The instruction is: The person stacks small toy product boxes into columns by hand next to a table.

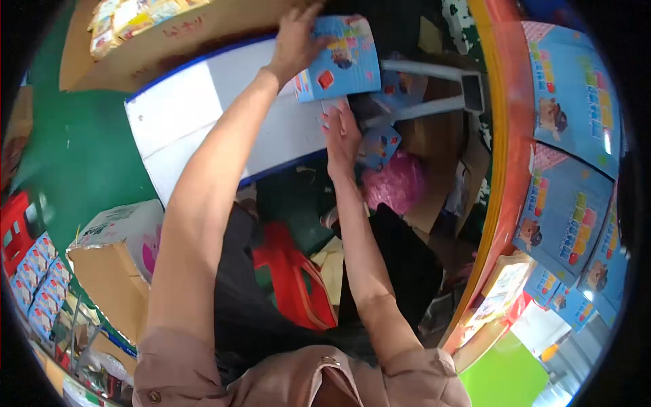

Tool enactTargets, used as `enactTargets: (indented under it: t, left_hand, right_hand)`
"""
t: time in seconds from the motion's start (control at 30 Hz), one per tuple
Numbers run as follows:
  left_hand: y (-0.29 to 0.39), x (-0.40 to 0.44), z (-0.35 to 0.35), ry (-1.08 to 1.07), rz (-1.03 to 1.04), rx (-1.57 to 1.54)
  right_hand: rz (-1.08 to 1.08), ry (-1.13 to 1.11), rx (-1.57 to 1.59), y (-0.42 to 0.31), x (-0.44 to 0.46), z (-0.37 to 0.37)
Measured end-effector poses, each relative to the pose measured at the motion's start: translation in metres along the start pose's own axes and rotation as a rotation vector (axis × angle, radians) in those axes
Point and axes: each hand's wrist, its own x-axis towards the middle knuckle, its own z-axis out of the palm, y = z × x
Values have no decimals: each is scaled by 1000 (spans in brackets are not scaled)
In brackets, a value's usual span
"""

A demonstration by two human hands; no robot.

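Note:
A blue printed card sheet point(355, 73) with a cartoon figure and colourful lettering lies over the far right end of a long white board point(264, 132) with blue edges. My left hand point(296, 44) is at the sheet's upper left edge, fingers apart and thumb over the print. Just below the near edge of the sheet is my right hand point(343, 139), its fingers spread and pointing up over the board. Neither hand visibly grips the sheet. More blue printed pieces point(380, 146) lie lower, to the right of my right hand.
Behind the board stands a cardboard box point(183, 44) with packets in it. A metal frame point(441, 105), a pink plastic bundle point(397, 183) and an orange-edged surface point(498, 183) with blue printed stacks point(569, 210) are to the right. An open carton point(112, 261) sits left.

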Motion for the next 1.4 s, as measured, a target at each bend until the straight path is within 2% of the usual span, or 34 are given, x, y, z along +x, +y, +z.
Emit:
enactTargets:
  t: [0.07,0.1,0.13,0.2,0.27,0.33,0.4,0.47,0.5,0.6,0.67,0.7,0.77,0.83,0.87,0.9,1.0,1.03,1.13,1.17,1.2,1.27,1.3,1.37,1.4]
  left_hand:
    - [21,-25,-13,324,54,84]
    - [37,-45,-13,383,-125,2]
    - [57,-70,-8,439,-310,-77]
    - [97,-122,0,316,-429,-155]
    - [138,-162,8,232,-898,-700]
    - [144,-199,32,163,-508,-407]
    - [153,-214,42,46,-488,-373]
    - [156,-234,67,-142,-685,-528]
    - [155,-245,85,-107,-836,-654]
    - [133,-302,138,-217,-999,-672]
    - [114,-311,142,-515,-1200,-956]
    - [115,-287,121,-520,-1377,-949]
    - [103,-283,106,-540,-1518,-988]
    - [90,-302,110,-573,-1441,-1118]
    - [74,-324,126,-669,-1476,-1167]
    - [60,-346,142,-770,-1508,-1211]
    - [61,-355,140,-625,-1455,-789]
    - [69,-324,122,-728,-1679,-743]
    - [80,-335,109,-532,-1449,-710]
    - [78,-356,125,-553,-1266,-603]
    - [74,-391,152,-568,-1080,-495]
    - [88,-373,144,-687,-960,-394]
    - [113,-325,103,-798,-1021,-398]
    - [145,-329,93,-644,-954,-266]
    - [156,-318,78,-665,-956,-253]
  right_hand:
    - [2,21,-3,31,-10,-37]
    - [80,140,-22,46,-13,-58]
    - [64,201,-135,66,-7,-90]
    - [-29,299,-412,98,13,-145]
    - [-124,337,-737,128,57,-197]
    - [-165,328,-1037,163,120,-245]
    - [106,107,-1283,148,137,-252]
    - [-13,3,-1400,156,161,-269]
    - [-39,-50,-1444,157,173,-274]
    - [-52,-183,-1480,161,192,-279]
    - [-8,-259,-1457,163,190,-281]
    - [20,-301,-1410,164,186,-283]
    - [88,-382,-1266,169,171,-284]
    - [220,-409,-1058,171,141,-278]
    - [282,-402,-966,175,122,-272]
    - [537,-251,-942,159,95,-240]
    - [221,-74,-751,206,45,-244]
    - [194,22,-781,219,29,-246]
    - [295,179,-544,189,-29,-222]
    - [351,207,-409,171,-46,-213]
    - [346,255,-411,163,-60,-209]
    - [335,352,-413,153,-85,-211]
    - [374,369,-411,143,-98,-214]
    - [447,395,-396,121,-115,-216]
    - [457,392,-394,109,-119,-214]
